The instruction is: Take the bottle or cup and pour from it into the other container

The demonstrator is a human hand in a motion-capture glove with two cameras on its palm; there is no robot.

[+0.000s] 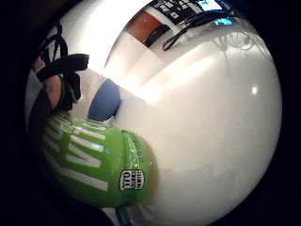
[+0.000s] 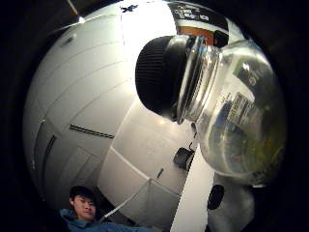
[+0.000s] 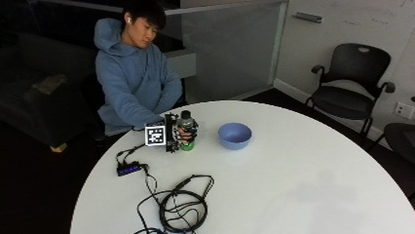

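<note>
The green-labelled bottle (image 1: 94, 165), black cap on, stands upright on the white counter (image 3: 305, 185), my right hand (image 3: 180, 136) curled around it, blue bowl (image 3: 235, 135) nearby.

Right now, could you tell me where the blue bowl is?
In the outside view the blue bowl stands on the white table, apart from the bottle that the gloved right hand grips.

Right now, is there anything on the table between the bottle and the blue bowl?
No. In the outside view, only bare white table separates the bottle, gripped by the right hand, from the blue bowl.
</note>
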